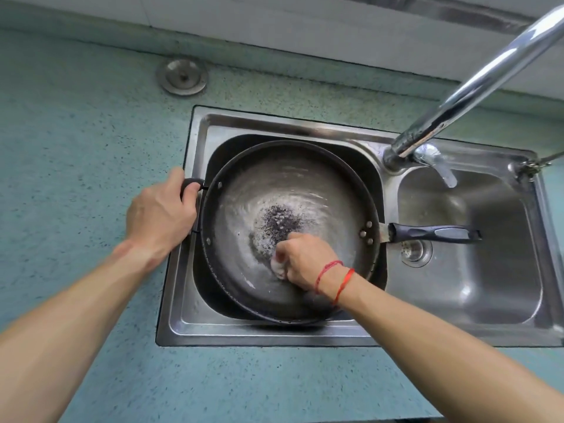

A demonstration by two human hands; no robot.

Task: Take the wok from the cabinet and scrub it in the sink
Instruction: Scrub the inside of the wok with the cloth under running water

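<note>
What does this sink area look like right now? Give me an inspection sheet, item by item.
Surface: speckled blue-green counter around a steel two-basin sink.
Job's things: wok in the left basin, dark residue at its centre, long handle over the right basin.
Clutter: round metal cap on the counter behind the sink.
Hands: left hand grips the wok's side handle; right hand grips a pale pad inside the wok.
Cables: nothing seen.
Surroundings: tap at the sink's back rim; wall behind.

both forearms (76, 315) bare; two thin red string bracelets (345, 285) circle the right wrist (331, 283).
</note>
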